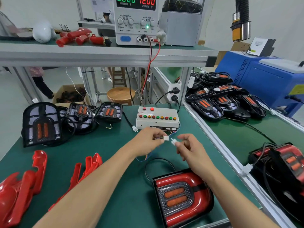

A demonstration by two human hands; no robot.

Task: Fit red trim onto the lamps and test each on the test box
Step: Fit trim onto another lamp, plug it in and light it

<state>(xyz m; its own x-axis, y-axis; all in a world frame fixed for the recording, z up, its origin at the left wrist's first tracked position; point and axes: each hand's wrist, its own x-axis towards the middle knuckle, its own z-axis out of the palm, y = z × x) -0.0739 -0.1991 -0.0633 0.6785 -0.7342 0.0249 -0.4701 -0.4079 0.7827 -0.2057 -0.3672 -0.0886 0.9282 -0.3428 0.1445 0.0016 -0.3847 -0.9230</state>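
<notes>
Over the green counter, a person's two hands are meeting in mid-air just in front of the white test box, which is sitting toward the counter's far edge with its row of coloured buttons facing up. The left hand is pinching a small white connector on thin wires that are running toward the box; the right hand is pinching a second white plug, and the two connectors are lying just apart, not yet joined. A black cable is looping on the counter behind a lamp with red trim, which is lying face up at the counter's near edge, under the right forearm. Loose red trim pieces are lying at the near left corner, and untrimmed black lamps are lining the far left edge. More black lamps are piling up on the adjoining counter to the right. On the shelf above, a power supply is reading 12.00 volts.
</notes>
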